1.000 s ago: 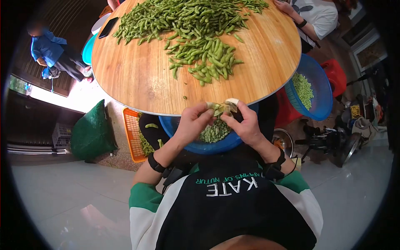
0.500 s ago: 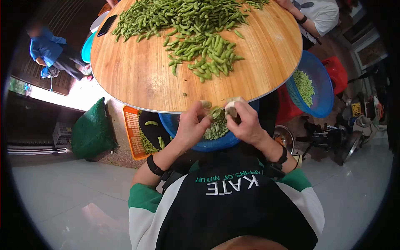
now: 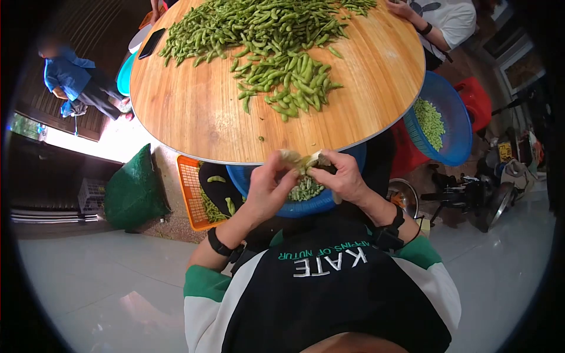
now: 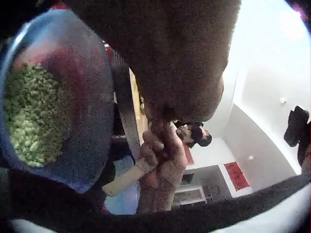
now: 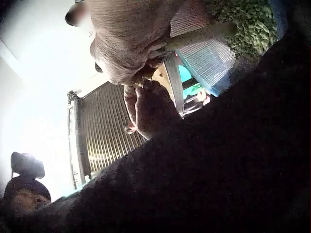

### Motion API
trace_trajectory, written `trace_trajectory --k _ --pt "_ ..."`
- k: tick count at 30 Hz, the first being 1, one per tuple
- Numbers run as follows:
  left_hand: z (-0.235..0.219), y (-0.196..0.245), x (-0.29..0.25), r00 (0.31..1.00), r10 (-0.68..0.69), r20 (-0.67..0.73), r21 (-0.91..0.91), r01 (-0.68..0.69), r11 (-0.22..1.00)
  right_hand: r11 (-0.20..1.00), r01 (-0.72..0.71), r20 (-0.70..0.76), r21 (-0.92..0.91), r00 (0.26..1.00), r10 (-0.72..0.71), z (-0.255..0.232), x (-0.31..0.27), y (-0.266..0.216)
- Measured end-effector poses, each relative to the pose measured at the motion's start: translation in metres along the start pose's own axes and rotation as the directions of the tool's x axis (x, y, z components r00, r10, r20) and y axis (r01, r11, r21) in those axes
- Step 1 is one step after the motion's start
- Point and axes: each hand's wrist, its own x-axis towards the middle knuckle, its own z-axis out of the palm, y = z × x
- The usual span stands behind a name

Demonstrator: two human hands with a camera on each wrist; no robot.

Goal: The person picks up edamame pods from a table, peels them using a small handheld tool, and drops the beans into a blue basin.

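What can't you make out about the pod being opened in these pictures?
- Pod, head view: mostly covered by the left hand and right hand; beans inside not visible.
- Left wrist view: the palm fills the frame, pod hidden.
- Right wrist view: dark, blurred; pod indistinguishable.
- Blue basket: partly hidden under the table.

The head view looks steeply down past the chest onto both hands, while each wrist view peers close along its own palm at the shared blue basin [image 3: 321,203].
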Motion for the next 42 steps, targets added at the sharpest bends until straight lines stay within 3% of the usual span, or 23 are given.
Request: trace_trajectory --k 1,2,4,6,8,9,10,11,12,14,18,20,23,27,31,33,36,37,39,40,41,42 --pt "-0.013 0.008 -0.004 0.999 0.040 0.002 0.167 -0.040 0.985 0.999 0.024 0.010 -0.038 1.000 -0.024 0.000 0.002 0.001" --pt "-0.031 0.023 -0.010 0.982 0.183 0.043 0.484 -0.180 0.856 0.999 0.033 0.011 -0.040 0.999 -0.033 -0.003 0.003 0.002" --pt "-0.068 0.036 -0.028 0.990 0.134 0.045 0.714 -0.126 0.689 0.991 0.092 0.029 -0.097 0.996 -0.090 -0.009 0.001 0.005" --pt "-0.096 0.038 -0.039 0.995 -0.074 0.061 0.924 -0.028 0.382 0.982 0.142 0.035 -0.121 0.990 -0.139 -0.011 -0.002 0.008" --pt "-0.097 0.043 -0.027 0.995 0.041 0.088 0.916 -0.097 0.388 0.974 0.190 0.048 -0.123 0.982 -0.185 -0.010 0.000 0.010" --pt "-0.092 0.044 -0.013 0.992 0.114 0.060 0.880 -0.106 0.463 0.972 0.201 0.045 -0.123 0.979 -0.197 -0.010 0.002 0.007" --pt "-0.082 0.041 0.004 0.983 0.182 0.027 0.834 -0.122 0.538 0.999 0.033 0.041 -0.017 0.999 -0.032 -0.011 0.002 0.002" --pt "-0.074 0.038 0.027 0.956 0.268 0.119 0.806 -0.251 0.537 0.986 -0.141 0.055 0.086 0.989 0.136 -0.012 0.001 -0.002" --pt "-0.067 0.034 0.052 0.913 0.353 0.206 0.764 -0.375 0.525 0.987 -0.138 0.051 0.080 0.990 0.134 -0.014 0.001 -0.006" --pt "-0.055 0.020 0.102 0.855 0.401 0.330 0.728 -0.501 0.469 0.954 -0.211 0.064 0.213 0.977 0.202 -0.016 0.001 -0.013" --pt "-0.051 -0.007 0.151 0.866 0.332 0.374 0.799 -0.483 0.359 0.964 -0.187 0.082 0.190 0.981 0.174 -0.025 0.000 -0.002" --pt "-0.055 -0.014 0.155 0.881 0.370 0.295 0.849 -0.420 0.322 0.946 -0.154 0.076 0.285 0.988 0.138 -0.027 -0.004 0.002" --pt "-0.059 -0.018 0.152 0.911 0.314 0.267 0.896 -0.354 0.267 0.894 -0.161 0.104 0.417 0.986 0.129 -0.028 -0.003 0.014" --pt "-0.059 -0.016 0.150 0.947 0.278 0.158 0.954 -0.219 0.205 0.868 -0.181 0.104 0.463 0.983 0.149 -0.027 0.005 0.016" --pt "-0.068 -0.004 0.158 0.933 0.260 0.250 0.932 -0.305 0.196 0.841 -0.166 0.108 0.514 0.986 0.128 -0.024 0.015 0.011" --pt "-0.070 0.005 0.163 0.922 0.130 0.365 0.904 -0.384 0.187 0.847 -0.159 0.111 0.508 0.987 0.119 -0.022 0.020 0.010" --pt "-0.067 0.001 0.163 0.866 0.227 0.446 0.868 -0.480 0.126 0.821 -0.152 0.070 0.550 0.988 0.136 -0.021 0.027 0.013" --pt "-0.065 0.001 0.162 0.865 0.227 0.449 0.866 -0.483 0.127 0.797 -0.154 0.062 0.584 0.987 0.146 -0.021 0.030 0.017" --pt "-0.064 0.004 0.160 0.847 0.395 0.356 0.789 -0.499 0.358 0.771 -0.157 0.054 0.618 0.986 0.157 -0.021 0.031 0.020" --pt "-0.062 0.005 0.162 0.846 0.396 0.358 0.789 -0.500 0.357 0.771 -0.151 0.057 0.619 0.987 0.147 -0.022 0.032 0.019" --pt "-0.060 0.004 0.162 0.901 0.400 0.166 0.512 -0.426 0.746 0.769 -0.148 0.061 0.622 0.988 0.141 -0.021 0.032 0.018" --pt "-0.056 0.002 0.161 0.952 0.305 -0.004 0.088 -0.303 0.949 0.768 -0.151 0.060 0.623 0.988 0.145 -0.020 0.031 0.018"
